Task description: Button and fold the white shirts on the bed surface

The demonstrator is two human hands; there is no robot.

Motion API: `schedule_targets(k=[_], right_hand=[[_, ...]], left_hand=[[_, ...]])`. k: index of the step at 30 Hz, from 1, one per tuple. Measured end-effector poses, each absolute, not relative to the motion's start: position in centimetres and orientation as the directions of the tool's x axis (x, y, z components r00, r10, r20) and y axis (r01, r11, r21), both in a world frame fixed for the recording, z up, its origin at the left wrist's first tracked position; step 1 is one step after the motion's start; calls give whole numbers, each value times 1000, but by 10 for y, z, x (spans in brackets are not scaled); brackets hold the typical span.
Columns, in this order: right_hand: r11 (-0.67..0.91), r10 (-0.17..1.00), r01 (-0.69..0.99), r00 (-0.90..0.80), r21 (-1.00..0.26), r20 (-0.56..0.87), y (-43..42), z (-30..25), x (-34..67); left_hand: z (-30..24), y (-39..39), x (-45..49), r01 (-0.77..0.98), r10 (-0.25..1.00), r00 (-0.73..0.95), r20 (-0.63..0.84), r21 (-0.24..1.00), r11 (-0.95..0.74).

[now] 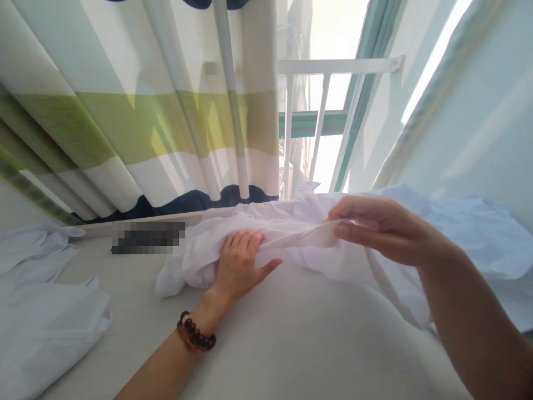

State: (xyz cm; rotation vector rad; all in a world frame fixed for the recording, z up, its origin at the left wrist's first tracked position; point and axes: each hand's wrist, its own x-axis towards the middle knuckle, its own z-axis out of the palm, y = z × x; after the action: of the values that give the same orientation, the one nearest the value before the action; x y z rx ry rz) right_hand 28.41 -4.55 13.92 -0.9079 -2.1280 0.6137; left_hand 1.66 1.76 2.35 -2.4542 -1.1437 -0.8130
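A thin white shirt (pixel 245 219) lies crumpled on the pale flat surface, against the window side. My right hand (pixel 375 228) pinches an edge of it between thumb and fingers and holds that edge raised and stretched. At the other end of the stretched edge, my left hand (pixel 241 261) lies palm down on the cloth, thumb spread away from the fingers. Dark bead bracelets (pixel 195 333) circle my left wrist. Part of the shirt is hidden behind my right hand and forearm.
More white clothing (pixel 54 328) lies at the left, and pale bluish-white cloth (pixel 478 233) at the right. A pixelated dark object (pixel 147 238) rests near the back edge. Behind hang striped curtains (pixel 166 122), beside a white railing (pixel 337 66) and a green-framed window (pixel 316 122).
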Motion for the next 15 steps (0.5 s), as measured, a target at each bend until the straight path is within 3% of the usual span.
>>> schedule_targets(k=[4, 8, 11, 13, 15], right_hand=[[625, 756, 267, -443, -734, 482, -57, 143, 287], [562, 820, 232, -281, -794, 498, -59, 146, 293], [513, 857, 211, -188, -832, 480, -62, 148, 298], [493, 866, 210, -212, -845, 453, -64, 148, 303], [482, 859, 206, -299, -852, 415, -64, 148, 311]], left_hand=[[66, 12, 9, 844, 620, 432, 655, -53, -533], [112, 2, -21, 921, 537, 351, 767, -181, -344], [130, 1, -43, 967, 507, 244, 827, -169, -190], [135, 2, -55, 973, 574, 218, 789, -130, -191], [140, 2, -66, 945, 701, 277, 657, -55, -322]])
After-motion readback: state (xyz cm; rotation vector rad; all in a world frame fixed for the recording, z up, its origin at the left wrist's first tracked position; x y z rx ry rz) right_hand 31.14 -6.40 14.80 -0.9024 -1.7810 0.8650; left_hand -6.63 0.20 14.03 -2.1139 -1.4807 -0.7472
